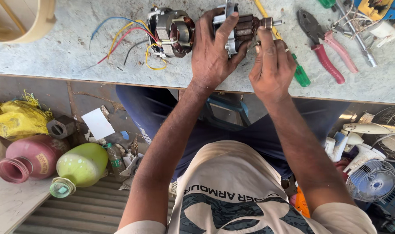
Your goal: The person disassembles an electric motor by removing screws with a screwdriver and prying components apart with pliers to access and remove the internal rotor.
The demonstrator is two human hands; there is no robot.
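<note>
Stator with loose coloured wires lies left on the desk. Left hand clamps the rotor above the desk edge; right hand pinches at its shaft end. Looks heavy, stiff, windings delicate: best held by the core. Its axis runs left-right, shaft pointing right toward the pliers.

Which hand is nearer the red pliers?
Right. The right hand is beside the red pliers, with only the green screwdriver between them. The left hand is farther off, gripping the motor rotor on the other side.
</note>
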